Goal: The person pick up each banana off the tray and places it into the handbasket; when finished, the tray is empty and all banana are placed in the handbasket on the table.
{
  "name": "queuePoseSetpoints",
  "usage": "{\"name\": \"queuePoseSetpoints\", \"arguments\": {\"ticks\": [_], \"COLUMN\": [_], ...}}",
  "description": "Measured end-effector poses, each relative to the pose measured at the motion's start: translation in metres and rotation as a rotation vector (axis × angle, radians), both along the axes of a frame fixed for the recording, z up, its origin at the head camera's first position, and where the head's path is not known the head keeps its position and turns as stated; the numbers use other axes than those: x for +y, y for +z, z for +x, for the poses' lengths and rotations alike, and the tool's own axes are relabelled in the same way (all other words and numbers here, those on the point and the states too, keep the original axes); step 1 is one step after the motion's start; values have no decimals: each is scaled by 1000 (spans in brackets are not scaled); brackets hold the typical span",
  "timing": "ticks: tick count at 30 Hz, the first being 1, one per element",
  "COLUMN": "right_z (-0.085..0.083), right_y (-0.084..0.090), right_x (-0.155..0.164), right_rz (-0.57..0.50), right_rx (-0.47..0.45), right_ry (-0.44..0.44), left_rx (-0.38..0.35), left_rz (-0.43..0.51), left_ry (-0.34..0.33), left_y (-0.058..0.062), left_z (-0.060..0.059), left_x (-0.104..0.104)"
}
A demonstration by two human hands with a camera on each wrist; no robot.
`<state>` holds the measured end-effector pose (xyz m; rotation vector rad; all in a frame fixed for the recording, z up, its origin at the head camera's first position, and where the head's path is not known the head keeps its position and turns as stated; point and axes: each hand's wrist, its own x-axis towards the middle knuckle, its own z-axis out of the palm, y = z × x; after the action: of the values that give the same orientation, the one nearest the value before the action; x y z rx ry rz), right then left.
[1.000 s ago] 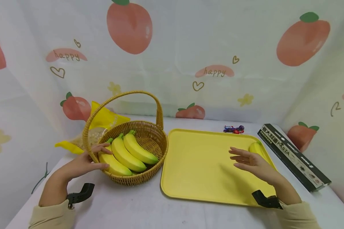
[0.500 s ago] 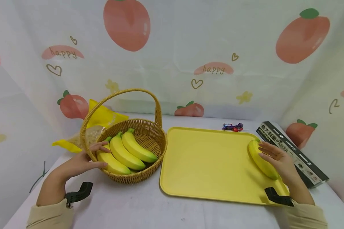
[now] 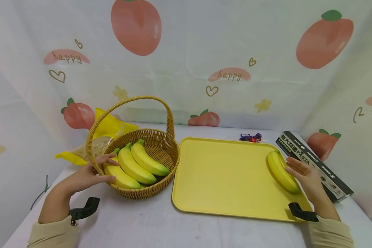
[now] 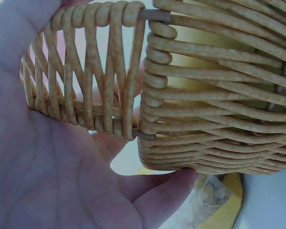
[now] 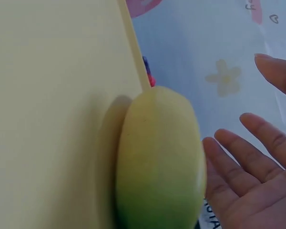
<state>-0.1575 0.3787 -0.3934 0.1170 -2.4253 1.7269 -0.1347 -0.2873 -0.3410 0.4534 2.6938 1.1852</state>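
L hand (image 3: 90,176) holds basket (image 3: 161,144); R hand (image 3: 307,177) prob. touching banana (image 3: 281,172).

White worktop (image 3: 148,224), even soft light. Backdrop cloth (image 3: 189,44) on three sides: white, printed with peaches, hearts, small flowers, "happy" lettering. Faint fold creases.
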Motion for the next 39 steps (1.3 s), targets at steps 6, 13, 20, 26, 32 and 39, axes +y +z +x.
{"name": "queuePoseSetpoints", "arguments": {"ticks": [6, 13, 20, 26, 32, 39], "right_z": [-2, -3, -4, -3, -3, -4], "right_y": [-9, -12, -14, -16, -14, -14], "right_x": [2, -1, -2, -2, -3, -4], "right_rz": [88, 143, 161, 214, 273, 333], "right_rx": [-81, -94, -135, -207, -240, -242], "right_ry": [-8, -13, -4, 6, 10, 35], "left_rx": [-8, -6, 12, 13, 5, 16], "left_rz": [4, 4, -2, -17, -10, -1], "left_ry": [5, 3, -2, 4, 2, -2], "left_y": [0, 0, -1, -2, -1, -1], "left_z": [0, 0, 0, -1, -1, 0], "left_x": [0, 0, -1, -1, 0, 0]}}
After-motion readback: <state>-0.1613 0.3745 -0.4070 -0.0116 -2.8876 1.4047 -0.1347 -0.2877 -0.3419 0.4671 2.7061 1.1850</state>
